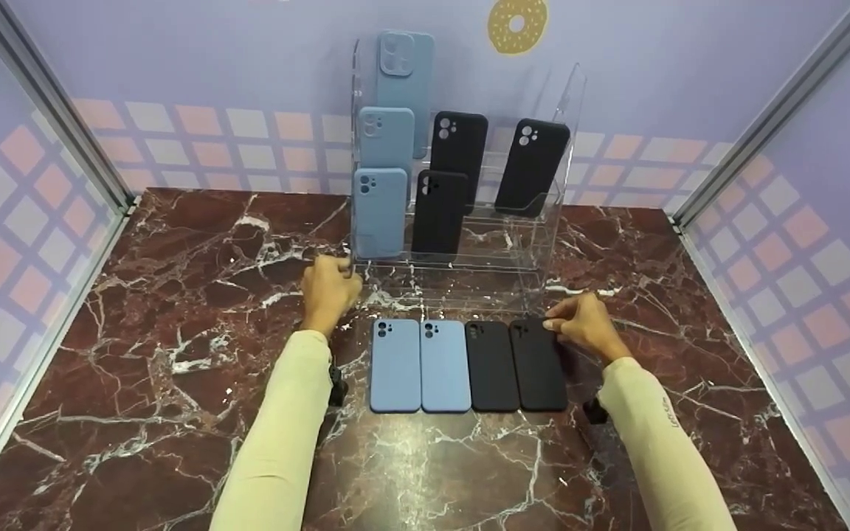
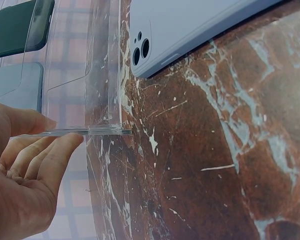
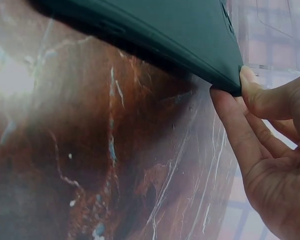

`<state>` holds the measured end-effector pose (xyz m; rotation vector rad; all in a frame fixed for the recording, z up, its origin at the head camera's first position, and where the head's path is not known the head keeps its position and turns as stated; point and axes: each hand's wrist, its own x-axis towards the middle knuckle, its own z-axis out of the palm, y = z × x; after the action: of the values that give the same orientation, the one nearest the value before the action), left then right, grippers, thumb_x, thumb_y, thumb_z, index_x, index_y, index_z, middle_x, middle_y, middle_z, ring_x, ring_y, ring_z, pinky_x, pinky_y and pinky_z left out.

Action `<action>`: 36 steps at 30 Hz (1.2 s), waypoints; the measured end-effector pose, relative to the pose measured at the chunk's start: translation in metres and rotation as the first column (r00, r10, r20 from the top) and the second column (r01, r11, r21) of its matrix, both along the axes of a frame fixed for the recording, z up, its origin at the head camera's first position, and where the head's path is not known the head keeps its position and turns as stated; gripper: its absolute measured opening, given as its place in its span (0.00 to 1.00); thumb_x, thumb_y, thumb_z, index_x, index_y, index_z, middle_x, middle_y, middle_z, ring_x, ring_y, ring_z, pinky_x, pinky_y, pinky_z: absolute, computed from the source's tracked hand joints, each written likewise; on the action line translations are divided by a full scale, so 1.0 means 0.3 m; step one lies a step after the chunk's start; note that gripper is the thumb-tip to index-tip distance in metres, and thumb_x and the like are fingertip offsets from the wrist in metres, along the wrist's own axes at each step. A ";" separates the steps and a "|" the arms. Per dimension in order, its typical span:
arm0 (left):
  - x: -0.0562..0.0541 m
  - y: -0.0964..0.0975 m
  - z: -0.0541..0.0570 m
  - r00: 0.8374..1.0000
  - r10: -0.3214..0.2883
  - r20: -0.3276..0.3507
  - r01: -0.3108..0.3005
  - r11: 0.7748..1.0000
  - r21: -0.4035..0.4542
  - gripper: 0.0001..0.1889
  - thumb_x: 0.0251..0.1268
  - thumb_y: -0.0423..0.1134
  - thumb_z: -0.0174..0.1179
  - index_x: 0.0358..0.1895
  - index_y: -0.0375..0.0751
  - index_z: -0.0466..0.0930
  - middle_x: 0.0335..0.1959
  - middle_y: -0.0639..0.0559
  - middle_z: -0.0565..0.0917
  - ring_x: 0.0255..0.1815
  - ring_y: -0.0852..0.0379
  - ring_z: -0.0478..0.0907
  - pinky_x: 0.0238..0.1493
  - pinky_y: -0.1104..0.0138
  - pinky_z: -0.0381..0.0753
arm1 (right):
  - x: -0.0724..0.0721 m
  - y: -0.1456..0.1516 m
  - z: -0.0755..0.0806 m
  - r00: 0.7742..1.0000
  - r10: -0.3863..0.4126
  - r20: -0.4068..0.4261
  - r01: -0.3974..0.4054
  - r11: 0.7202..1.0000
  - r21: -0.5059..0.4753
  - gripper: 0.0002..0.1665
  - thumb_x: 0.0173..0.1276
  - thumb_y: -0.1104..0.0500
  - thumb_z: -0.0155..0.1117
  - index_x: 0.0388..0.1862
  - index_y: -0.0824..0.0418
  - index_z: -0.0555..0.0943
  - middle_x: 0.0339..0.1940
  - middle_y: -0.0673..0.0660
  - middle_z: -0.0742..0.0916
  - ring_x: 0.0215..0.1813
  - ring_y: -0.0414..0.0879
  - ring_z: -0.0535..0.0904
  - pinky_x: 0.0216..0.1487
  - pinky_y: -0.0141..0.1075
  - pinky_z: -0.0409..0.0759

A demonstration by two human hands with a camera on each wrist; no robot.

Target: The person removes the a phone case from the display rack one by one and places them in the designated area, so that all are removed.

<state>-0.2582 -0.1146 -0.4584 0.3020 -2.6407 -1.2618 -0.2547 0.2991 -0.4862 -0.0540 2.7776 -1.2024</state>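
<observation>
My left hand [image 1: 330, 290] pinches the left edge of a clear acrylic display stand [image 1: 469, 262] between thumb and fingers; the left wrist view shows the thin panel [image 2: 102, 131] in its grip. With thumb and forefinger, my right hand [image 1: 585, 324] pinches the top right corner of a black phone case [image 1: 541, 369], the rightmost in a row lying on the table. Beside it lie another black case [image 1: 493, 369] and two blue cases, one in the middle [image 1: 446, 369] and one at the left end [image 1: 395, 369]. In the right wrist view the held case [image 3: 165, 35] appears dark green.
On the stand's tiers lean blue cases [image 1: 381, 214] at the left and black cases [image 1: 440, 214] at the middle and right. A brown marbled table [image 1: 196, 413] lies beneath. Patterned panels [image 1: 211, 74] rise behind and at both sides.
</observation>
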 end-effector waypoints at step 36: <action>-0.001 0.008 0.004 1.000 -0.002 -0.010 0.002 1.000 -0.031 0.09 0.53 0.31 0.59 0.33 0.37 0.90 0.32 0.43 0.89 0.40 0.38 0.83 0.51 0.49 0.76 | 0.007 -0.244 0.324 0.951 0.149 -0.269 -0.123 0.986 0.110 0.11 0.58 0.69 0.75 0.41 0.69 0.87 0.39 0.64 0.90 0.39 0.56 0.88 0.45 0.46 0.85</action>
<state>-0.2583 -0.1122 -0.4570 0.2876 -2.6502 -1.2182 -0.2527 0.2258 -0.3889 -0.4316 3.0017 -1.1068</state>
